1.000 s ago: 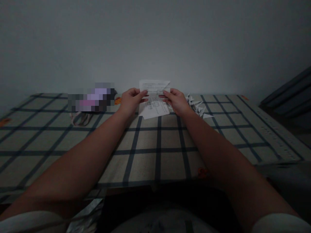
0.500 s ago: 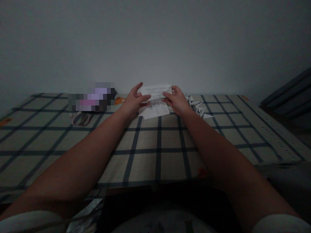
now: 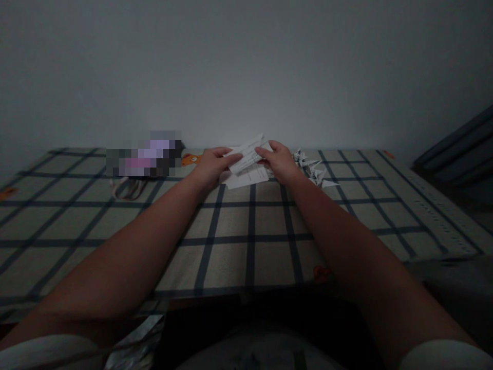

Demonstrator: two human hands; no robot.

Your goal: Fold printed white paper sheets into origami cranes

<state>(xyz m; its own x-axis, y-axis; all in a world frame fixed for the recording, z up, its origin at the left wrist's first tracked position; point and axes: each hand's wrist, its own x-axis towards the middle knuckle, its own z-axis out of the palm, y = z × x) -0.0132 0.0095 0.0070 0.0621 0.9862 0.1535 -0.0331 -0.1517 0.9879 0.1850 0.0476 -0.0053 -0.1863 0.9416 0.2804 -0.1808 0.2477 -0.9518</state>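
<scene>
Between my two hands is a folded sheet of printed paper (image 3: 246, 155), tilted with its right side higher. My left hand (image 3: 214, 165) pinches its left edge, thumb on the near face. My right hand (image 3: 280, 160) grips the right edge between thumb and fingers. Beneath it on the cloth lie more printed paper sheets (image 3: 246, 180), partly hidden by the held one. Just right of my right hand sit several pointed folded paper shapes (image 3: 314, 170), bunched together and partly covered by my wrist.
A checked tablecloth (image 3: 231, 221) covers the table, which meets a plain wall (image 3: 246, 67) at the back. To the left lies a blurred-out purple and pink object (image 3: 150, 156) with a looped strap (image 3: 128, 190). Dark slatted furniture (image 3: 458, 149) stands at the right.
The held paper has turned from nearly level to a slant, and its folds sit differently. My left index finger, raised before, has come down onto the paper.
</scene>
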